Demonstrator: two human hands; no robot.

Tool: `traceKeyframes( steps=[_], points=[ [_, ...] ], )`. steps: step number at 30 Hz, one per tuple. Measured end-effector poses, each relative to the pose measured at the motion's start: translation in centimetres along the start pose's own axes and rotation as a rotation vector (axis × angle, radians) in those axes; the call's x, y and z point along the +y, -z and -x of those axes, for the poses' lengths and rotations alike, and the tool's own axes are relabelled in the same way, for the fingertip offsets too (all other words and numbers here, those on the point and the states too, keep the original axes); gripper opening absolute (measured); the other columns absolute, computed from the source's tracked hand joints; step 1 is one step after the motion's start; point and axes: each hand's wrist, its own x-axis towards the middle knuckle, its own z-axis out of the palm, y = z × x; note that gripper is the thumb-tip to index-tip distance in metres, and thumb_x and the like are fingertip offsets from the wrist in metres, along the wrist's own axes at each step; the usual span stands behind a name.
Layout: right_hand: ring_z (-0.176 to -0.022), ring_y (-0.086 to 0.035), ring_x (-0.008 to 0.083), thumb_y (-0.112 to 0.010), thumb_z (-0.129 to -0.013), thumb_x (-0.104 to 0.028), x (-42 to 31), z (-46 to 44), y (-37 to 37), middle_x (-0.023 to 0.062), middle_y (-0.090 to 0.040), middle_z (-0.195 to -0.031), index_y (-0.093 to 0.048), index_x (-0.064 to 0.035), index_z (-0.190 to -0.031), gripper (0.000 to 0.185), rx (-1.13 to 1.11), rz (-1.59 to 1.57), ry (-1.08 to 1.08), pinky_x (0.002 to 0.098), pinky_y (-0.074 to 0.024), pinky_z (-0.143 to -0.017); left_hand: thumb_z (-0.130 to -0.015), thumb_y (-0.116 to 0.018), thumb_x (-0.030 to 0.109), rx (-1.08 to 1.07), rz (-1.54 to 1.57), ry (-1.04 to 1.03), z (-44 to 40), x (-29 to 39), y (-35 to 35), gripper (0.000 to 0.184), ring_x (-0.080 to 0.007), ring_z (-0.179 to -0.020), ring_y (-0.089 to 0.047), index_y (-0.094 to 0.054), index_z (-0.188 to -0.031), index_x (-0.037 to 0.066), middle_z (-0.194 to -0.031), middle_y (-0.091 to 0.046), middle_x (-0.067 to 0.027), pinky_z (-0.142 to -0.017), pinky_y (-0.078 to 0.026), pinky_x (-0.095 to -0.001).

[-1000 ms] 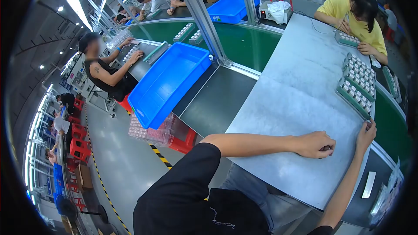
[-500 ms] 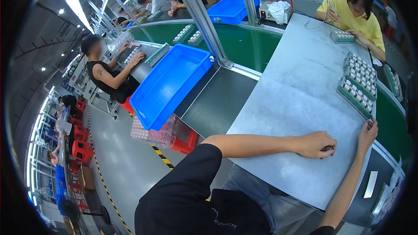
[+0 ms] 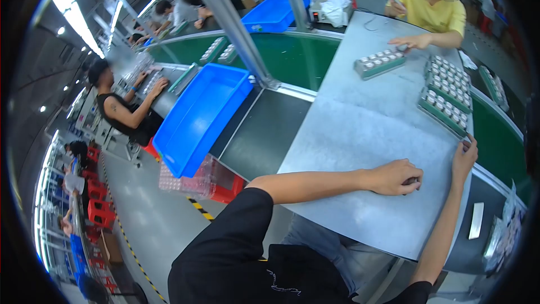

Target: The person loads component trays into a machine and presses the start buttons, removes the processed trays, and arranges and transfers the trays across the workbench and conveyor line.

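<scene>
My left hand rests on the grey table top with its fingers curled closed. A small dark patch shows inside the curl, but I cannot make out what it is. At the table's right edge, my right hand is closed too, its fingertips by the near corner of a green tray of white-topped pieces. Something small and dark shows between those fingers, too small to name. Behind that tray lies another filled green tray, close against it.
Across the table, a co-worker in yellow has a hand by a separate filled tray. A blue bin stands left, beside a metal post. A green conveyor runs behind. A white strip lies at right.
The co-worker's filled tray has moved away from them, toward the table's middle, and their hand has come off its side. My view has shifted slightly; my hands keep about the same pose.
</scene>
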Motion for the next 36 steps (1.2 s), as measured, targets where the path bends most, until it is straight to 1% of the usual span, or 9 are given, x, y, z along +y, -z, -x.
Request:
traceKeyframes(
  steps=[4,6,7,9,13,15,17,23,36],
  points=[
    [-0.099,-0.060,0.0281,-0.063,-0.091,-0.012,0.1,0.1,-0.1,0.0141,-0.064,-0.106,-0.059,-0.0054,-0.126,0.036,0.047,0.000,0.019,0.0425,-0.0452,-0.094,-0.091,-0.061,0.011,-0.021,0.039,0.086,0.0,0.3,0.2,0.006,-0.0233,-0.071,-0.058,-0.064,-0.090,0.006,-0.072,-0.060,-0.0064,-0.079,-0.046,-0.0382],
    [-0.100,-0.060,0.0283,-0.063,-0.091,-0.012,-0.9,0.3,0.3,0.0141,-0.064,-0.106,-0.059,-0.0047,-0.125,0.035,0.038,-0.021,-0.015,0.0424,-0.0456,-0.093,-0.088,-0.064,0.012,0.172,-0.118,-0.009,-0.1,0.2,0.3,0.008,-0.0293,-0.076,-0.061,-0.064,-0.088,0.005,-0.073,-0.061,-0.0119,-0.074,-0.047,-0.0411],
    [-0.102,-0.059,0.0287,-0.064,-0.090,-0.011,-1.4,0.4,0.4,0.0141,-0.064,-0.107,-0.059,-0.0042,-0.124,0.035,0.045,-0.031,-0.014,0.0425,-0.0459,-0.093,-0.087,-0.067,0.011,0.188,-0.219,0.019,-0.1,-0.2,1.3,0.009,-0.0263,-0.083,-0.061,-0.065,-0.095,0.007,-0.083,-0.062,-0.0096,-0.083,-0.046,-0.0375],
    [-0.103,-0.059,0.0290,-0.064,-0.090,-0.011,-1.7,0.6,0.6,0.0142,-0.064,-0.107,-0.059,-0.0040,-0.124,0.035,0.055,-0.029,-0.018,0.0429,-0.0459,-0.093,-0.083,-0.071,0.010,0.527,-0.398,-0.116,-0.7,-2.6,4.3,0.020,-0.0279,-0.089,-0.060,-0.064,-0.100,0.006,-0.091,-0.063,-0.0107,-0.084,-0.046,-0.0384],
    [-0.104,-0.058,0.0303,-0.065,-0.088,-0.010,-2.5,0.9,1.0,0.0136,-0.063,-0.106,-0.058,-0.0045,-0.123,0.036,0.069,-0.021,-0.027,0.0440,-0.0465,-0.094,-0.073,-0.084,0.027,0.996,-0.916,0.082,-2.2,-8.2,13.8,0.072,-0.0381,-0.113,-0.051,-0.048,-0.129,0.001,-0.115,-0.056,-0.0215,-0.102,-0.038,-0.0488],
    [-0.103,-0.058,0.0304,-0.066,-0.087,-0.009,-2.6,1.0,0.9,0.0135,-0.063,-0.105,-0.058,-0.0045,-0.122,0.036,0.089,-0.046,-0.035,0.0440,-0.0467,-0.093,-0.065,-0.090,0.041,1.069,-0.881,0.372,-2.2,-11.6,17.1,0.100,-0.0397,-0.116,-0.052,-0.040,-0.141,-0.002,-0.119,-0.057,-0.0246,-0.104,-0.038,-0.0498],
    [-0.101,-0.058,0.0302,-0.066,-0.086,-0.010,-1.8,0.7,0.4,0.0138,-0.063,-0.105,-0.058,-0.0037,-0.120,0.035,0.102,-0.054,-0.034,0.0437,-0.0467,-0.092,-0.060,-0.092,0.047,0.907,-0.717,0.505,-2.1,-13.0,19.3,0.110,-0.0397,-0.118,-0.053,-0.040,-0.144,-0.003,-0.125,-0.059,-0.0248,-0.105,-0.039,-0.0489],
    [-0.101,-0.058,0.0307,-0.067,-0.084,-0.010,-2.6,1.1,1.0,0.0133,-0.063,-0.102,-0.058,-0.0038,-0.119,0.036,0.127,-0.095,-0.040,0.0444,-0.0466,-0.091,-0.062,-0.090,0.045,0.752,-0.818,0.611,-2.0,-15.1,20.5,0.078,-0.0383,-0.112,-0.053,-0.061,-0.120,0.001,-0.116,-0.063,-0.0187,-0.100,-0.042,-0.0472],
    [-0.102,-0.058,0.0306,-0.067,-0.086,-0.013,-3.3,1.3,1.2,0.0125,-0.063,-0.105,-0.057,-0.0045,-0.120,0.037,0.089,-0.081,-0.073,0.0443,-0.0463,-0.090,-0.069,-0.086,0.043,0.711,-1.043,0.587,0.2,-7.6,11.8,0.067,-0.0406,-0.103,-0.052,-0.054,-0.102,-0.006,-0.104,-0.057,-0.0237,-0.093,-0.041,-0.0491]
  ],
)
